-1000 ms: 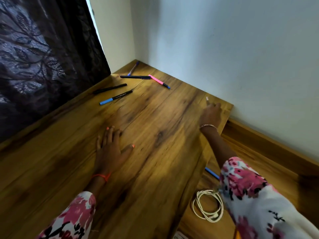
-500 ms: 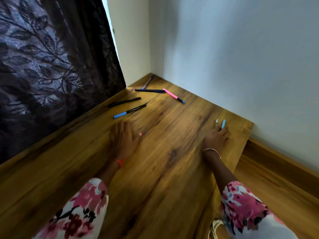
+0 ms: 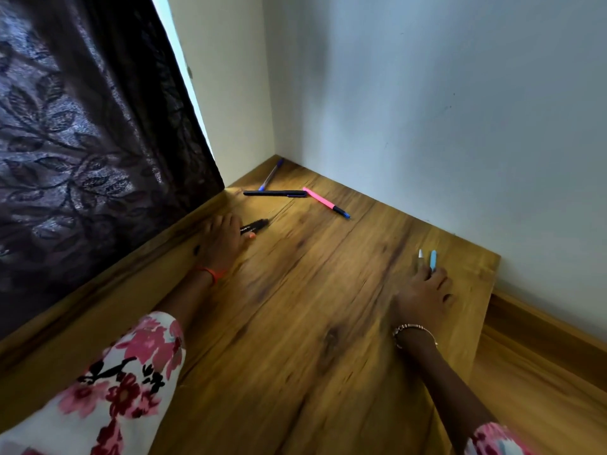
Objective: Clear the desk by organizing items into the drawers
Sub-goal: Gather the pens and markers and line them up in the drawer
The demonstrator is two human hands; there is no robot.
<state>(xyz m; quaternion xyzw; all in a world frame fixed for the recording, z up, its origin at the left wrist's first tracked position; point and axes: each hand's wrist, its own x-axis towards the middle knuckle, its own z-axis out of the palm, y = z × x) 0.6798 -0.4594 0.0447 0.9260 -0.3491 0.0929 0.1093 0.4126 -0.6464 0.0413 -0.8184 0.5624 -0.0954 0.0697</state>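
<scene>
Fingers (image 3: 427, 279) of the right hand (image 3: 423, 296) rest on the tabletop (image 3: 312, 339) and grasp two pens (image 3: 433, 260), one white-tipped and one light blue. Their ends poke out side by side past the knuckles, pointing away from the person. This hand sits well to the right of the pink pen (image 3: 321, 200) and nearer than it. Farther off, left of the pink pen and a little nearer than it, the left hand (image 3: 219, 242) lies over a black marker (image 3: 255, 226). Blur hides whether those fingers have closed on it, so I cannot tell. The marker's free end juts out toward the pink pen. Farthest lie three loose pens: the pink pen, slanting nearer toward the right; a long black pen (image 3: 274, 193) lying crosswise, its right end touching the pink pen's far tip; and a blue-capped pen (image 3: 271, 175) just beyond that. By my judgement the left hand is the nearer to these three, a short reach roughly along the marker's own axis.
</scene>
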